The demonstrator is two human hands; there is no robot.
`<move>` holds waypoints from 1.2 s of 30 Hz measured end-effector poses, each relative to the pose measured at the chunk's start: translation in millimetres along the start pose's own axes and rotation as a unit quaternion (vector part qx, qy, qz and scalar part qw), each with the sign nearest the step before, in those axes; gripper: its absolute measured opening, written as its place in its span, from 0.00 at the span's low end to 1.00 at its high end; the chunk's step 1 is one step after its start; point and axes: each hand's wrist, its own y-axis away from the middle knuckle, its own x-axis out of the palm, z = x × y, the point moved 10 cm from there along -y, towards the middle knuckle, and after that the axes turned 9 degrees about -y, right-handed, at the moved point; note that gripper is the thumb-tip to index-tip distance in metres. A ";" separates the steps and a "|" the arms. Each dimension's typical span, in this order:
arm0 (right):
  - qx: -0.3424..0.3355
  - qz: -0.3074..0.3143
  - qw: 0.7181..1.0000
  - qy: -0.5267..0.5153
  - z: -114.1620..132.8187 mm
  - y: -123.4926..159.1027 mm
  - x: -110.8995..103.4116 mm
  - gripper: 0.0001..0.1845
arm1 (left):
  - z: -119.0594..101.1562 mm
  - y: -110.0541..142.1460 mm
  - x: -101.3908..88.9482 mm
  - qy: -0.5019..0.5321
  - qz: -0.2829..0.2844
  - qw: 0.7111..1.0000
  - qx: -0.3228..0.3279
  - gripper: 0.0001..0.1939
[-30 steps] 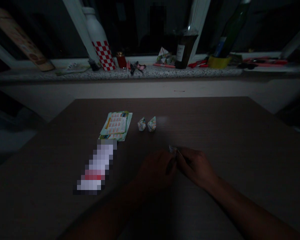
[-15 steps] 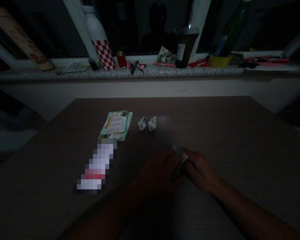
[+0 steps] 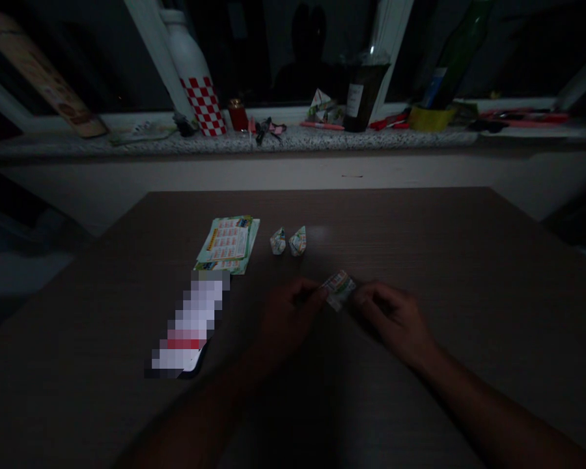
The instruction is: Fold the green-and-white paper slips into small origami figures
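A small folded piece of printed paper (image 3: 340, 290) is between my two hands, a little above or on the table. My left hand (image 3: 293, 309) pinches its left corner between thumb and fingers. At its right corner, my right hand (image 3: 393, 316) has thumb and fingertips closed together, and the paper's edge meets them. Beyond the hands stand two small folded paper pieces (image 3: 297, 241), side by side, made of similar printed paper. A stack of printed sheets (image 3: 227, 241) lies to their left.
A phone (image 3: 190, 326) with a blurred-out screen lies left of my left hand on the brown table (image 3: 449, 247). Along the granite windowsill (image 3: 293, 144) stand a white-and-red checkered bottle (image 3: 202, 98), a dark cup (image 3: 359, 104), a green bottle (image 3: 461, 55) and several small items.
My hands have moved apart, the left one to the left and the right one slightly right. The folded paper now lies flatter, its printed face uncovered between them.
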 end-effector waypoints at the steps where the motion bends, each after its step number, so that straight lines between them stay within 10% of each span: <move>1: 0.010 -0.036 0.999 -0.015 -2.8 -0.5 -6.8 0.10 | 6.1 -1.0 1.4 0.043 0.010 0.999 -0.027 0.11; 12: 0.133 0.024 0.964 -0.229 -25.2 3.2 17.0 0.11 | 19.5 2.6 21.8 0.090 0.079 0.991 -0.063 0.14; 36: 0.140 0.055 0.953 -0.264 -20.0 5.9 27.8 0.14 | -15.7 4.6 11.5 -0.084 0.083 0.990 0.083 0.14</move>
